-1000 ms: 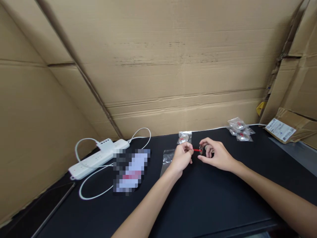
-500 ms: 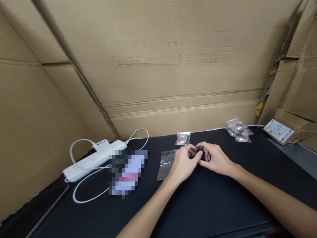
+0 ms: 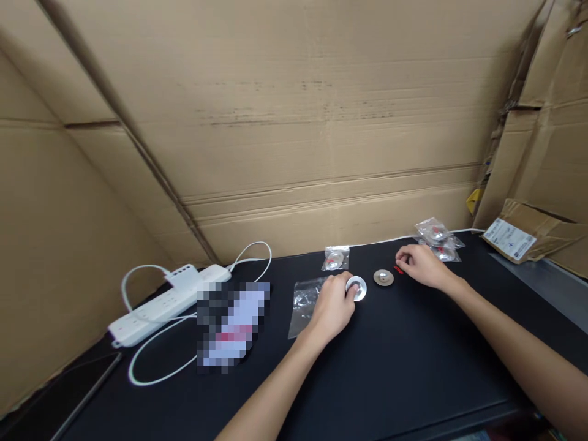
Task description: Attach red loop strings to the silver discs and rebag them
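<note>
My left hand (image 3: pixel 334 306) holds a shiny domed metal disc, a finger cymbal (image 3: pixel 361 290), its thumb pressed on the face. A second finger cymbal (image 3: pixel 383 278) lies on the black table between my hands, a small dark hole at its centre. The curled fingertips of my right hand (image 3: pixel 421 264) are at a small red piece (image 3: pixel 398 269) beside that cymbal. Whether they grip it I cannot tell. A clear plastic bag (image 3: pixel 301 306) lies flat, partly beneath my left hand.
A bagged disc (image 3: pixel 335 260) lies near the cardboard wall (image 3: pixel 294 135). Several more bagged discs (image 3: pixel 438 236) are piled behind my right hand. An opened cardboard package (image 3: pixel 528 226) sits at the right. On the left are a white power strip (image 3: pixel 169 303), looping cables and a blurred-out item (image 3: pixel 236 327).
My hands have moved apart. A finger cymbal now shows in the left hand and another on the table. The right hand has moved right to the red piece.
</note>
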